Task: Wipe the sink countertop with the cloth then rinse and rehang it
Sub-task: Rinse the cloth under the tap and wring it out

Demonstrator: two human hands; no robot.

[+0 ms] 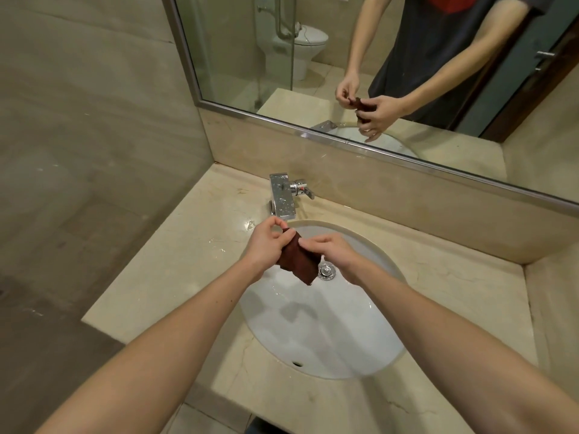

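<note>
Left hand (262,243): fingers closed on the cloth's far left edge.
Right hand (332,252): fingers curled, pinching the cloth's right side.
Cloth (296,259): dark brown, bunched, held between both hands above the basin's far part.
Basin (319,324): white, wet; drain (326,270) just right of the cloth.
Tap (282,195): chrome, far side, no water running.
Countertop (188,255): beige, shiny wet patches left of the basin.

cloth (296,261) between both hands over sink (329,339); faucet (282,197) behind; mirror (407,73) above.
</note>
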